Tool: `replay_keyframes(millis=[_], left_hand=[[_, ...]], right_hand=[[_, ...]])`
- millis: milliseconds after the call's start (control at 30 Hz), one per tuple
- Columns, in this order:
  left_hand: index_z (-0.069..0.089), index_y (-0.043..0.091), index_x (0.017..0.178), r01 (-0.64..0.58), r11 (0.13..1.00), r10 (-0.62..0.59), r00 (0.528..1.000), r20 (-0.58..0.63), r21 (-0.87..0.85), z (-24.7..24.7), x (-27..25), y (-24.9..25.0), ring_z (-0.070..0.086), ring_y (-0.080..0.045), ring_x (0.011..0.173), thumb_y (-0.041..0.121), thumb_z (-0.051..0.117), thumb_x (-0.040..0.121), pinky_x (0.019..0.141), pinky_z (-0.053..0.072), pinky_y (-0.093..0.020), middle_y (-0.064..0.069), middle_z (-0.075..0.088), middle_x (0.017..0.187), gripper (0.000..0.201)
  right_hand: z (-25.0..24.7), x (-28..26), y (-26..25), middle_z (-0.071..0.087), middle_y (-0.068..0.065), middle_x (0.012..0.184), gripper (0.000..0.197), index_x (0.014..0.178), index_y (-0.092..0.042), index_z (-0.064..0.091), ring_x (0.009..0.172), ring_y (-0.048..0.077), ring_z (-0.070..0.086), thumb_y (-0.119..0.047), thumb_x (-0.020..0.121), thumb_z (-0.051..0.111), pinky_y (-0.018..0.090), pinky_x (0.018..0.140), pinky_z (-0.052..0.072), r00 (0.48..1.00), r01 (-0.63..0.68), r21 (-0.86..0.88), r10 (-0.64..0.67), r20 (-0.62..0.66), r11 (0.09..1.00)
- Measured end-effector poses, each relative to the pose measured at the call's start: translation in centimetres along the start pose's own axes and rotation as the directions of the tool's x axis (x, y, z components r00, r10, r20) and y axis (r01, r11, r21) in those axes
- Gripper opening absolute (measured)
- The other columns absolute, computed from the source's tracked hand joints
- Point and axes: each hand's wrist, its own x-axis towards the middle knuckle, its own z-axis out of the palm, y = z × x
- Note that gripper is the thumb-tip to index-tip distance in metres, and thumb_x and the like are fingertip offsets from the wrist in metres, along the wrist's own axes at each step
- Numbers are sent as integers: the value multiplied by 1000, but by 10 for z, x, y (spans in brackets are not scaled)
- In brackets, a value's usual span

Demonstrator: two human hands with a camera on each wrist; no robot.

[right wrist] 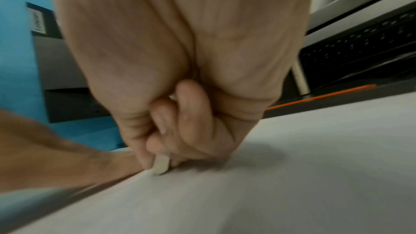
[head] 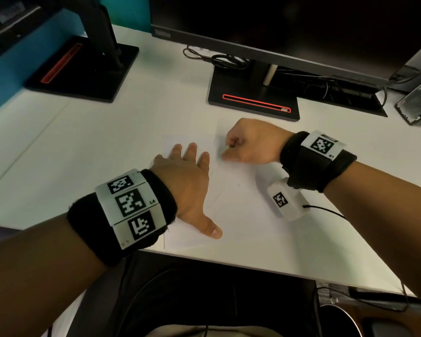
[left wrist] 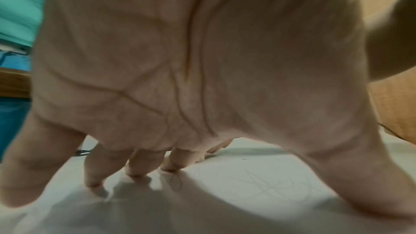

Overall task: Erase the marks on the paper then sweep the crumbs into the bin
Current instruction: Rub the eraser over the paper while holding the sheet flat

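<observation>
Fingers (head: pixel 188 152) of the left hand (head: pixel 190 188) lay straight and spread, pressed flat on the paper (head: pixel 241 210), thumb splayed toward the near edge of the desk (head: pixel 83 142). From the head view, the right hand (head: pixel 248 142) was curled into a loose fist, thumb and fingers pinching a small pale eraser (head: pixel 227 147) against the far part of the sheet, just beside the left fingertips. Faint pencil marks (head: pixel 216 190) remained between the two hands. Two monitor stands (head: pixel 253 100) stood at the desk's far edge, well apart from the sheet.

Left wrist view: the palm (left wrist: pixel 180 60) arched above the sheet (left wrist: pixel 225 211), fingertips (left wrist: pixel 135 172) apart and touching it. Thin looping pencil lines (left wrist: pixel 265 186) ran under the arch.

Right wrist view: curled fingers (right wrist: pixel 171 131) clamped the eraser (right wrist: pixel 161 165), its lower tip touching the paper (right wrist: pixel 247 193). A keyboard (right wrist: pixel 360 47) lay beyond, blurred. No bin could be identified in any view.
</observation>
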Motion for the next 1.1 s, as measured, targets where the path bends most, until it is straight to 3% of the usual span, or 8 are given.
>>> replay_keyframes(millis=[100, 233, 400, 533, 667, 800, 1000, 1100], left_hand=[[-24, 11, 155, 1, 1000, -1, 1000, -5, 3, 0, 0, 0, -14, -41, 151, 95, 60, 51, 121, 14, -60, -17, -27, 162, 157], [-24, 11, 155, -4, 1000, 4, 1000, -3, 1, 1, -1, -1, -14, -41, 151, 95, 59, 51, 121, 14, -61, -16, -28, 162, 157], [-24, 12, 155, 0, 1000, 0, 1000, 2, -2, 0, 0, 0, -15, -41, 151, 94, 61, 51, 120, 13, -62, -16, -28, 162, 157], [-24, 12, 155, 9, 1000, -9, 1000, 8, 1, 0, -1, -1, -15, -40, 151, 96, 60, 50, 119, 14, -64, -15, -28, 162, 158], [-24, 12, 155, 7, 1000, -7, 1000, 4, 6, 1, 2, -1, -14, -41, 151, 96, 60, 50, 118, 14, -65, -16, -27, 163, 158], [-25, 12, 154, 14, 1000, -14, 1000, 6, 5, 0, 0, 0, -15, -40, 151, 96, 60, 50, 118, 14, -65, -15, -28, 162, 158], [-25, 12, 154, 18, 1000, -18, 1000, 13, 7, 0, 0, 0, -15, -40, 151, 96, 60, 50, 118, 14, -66, -15, -29, 162, 158], [-26, 13, 154, 21, 1000, -21, 1000, 22, -2, -1, -2, 0, -16, -40, 151, 95, 60, 51, 118, 13, -66, -14, -30, 162, 157]], right_hand=[[6, -2, -4, 48, 0, 58, 35, 68, -11, 59, 49, 12, 43, -30, 96, 65, 20, 50, 42, 997, 7, 75, -13, 74, 997], [-5, 6, 2, 48, 5, 59, 37, 65, -10, 55, 52, 18, 44, -29, 95, 64, 29, 56, 42, 999, -38, 43, 38, -8, 998], [4, 4, -2, 50, -1, 56, 34, 66, -12, 60, 46, 12, 44, -30, 94, 67, 20, 47, 42, 996, -41, 97, 33, 81, 994], [-8, 10, 5, 50, 3, 58, 35, 65, -10, 58, 50, 16, 45, -29, 94, 63, 27, 54, 41, 995, -93, 39, 94, -23, 995], [0, 7, 0, 51, -1, 57, 34, 67, -13, 61, 49, 13, 46, -31, 95, 66, 23, 51, 43, 996, -58, 73, 54, 65, 996], [-11, 11, 9, 57, 5, 60, 35, 70, -3, 65, 53, 16, 49, -30, 92, 65, 28, 56, 45, 991, -124, 50, 126, -37, 991], [-6, 9, 11, 55, -2, 55, 32, 64, -12, 64, 50, 13, 48, -29, 90, 68, 26, 53, 45, 993, -116, 97, 114, 19, 988], [-16, 11, 17, 58, 3, 60, 32, 71, -2, 69, 54, 15, 51, -27, 90, 67, 30, 57, 48, 985, -164, 98, 168, -32, 981]])
